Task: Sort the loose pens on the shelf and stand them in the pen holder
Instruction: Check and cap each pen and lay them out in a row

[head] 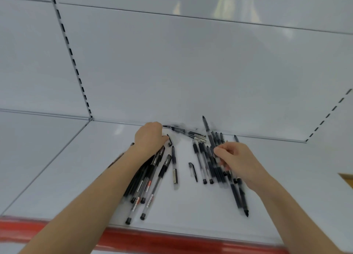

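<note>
Several black and clear pens lie loose on a white shelf [95, 177]. My left hand [149, 137] rests palm-down over the upper ends of a left bundle of pens [147, 183], fingers curled on them. My right hand [236, 158] grips a right bundle of pens [212, 158] that fans up towards the back wall and down to the front. Between the two bundles lie a single pen [174, 169] and a loose black cap [193, 170]. More pens [191, 133] lie along the back edge. No pen holder is in view.
A red strip [172, 240] runs along the shelf's front edge. The white back panel [191, 72] rises behind, with slotted uprights [72, 62] at left and right. A brown edge [346, 179] shows at far right.
</note>
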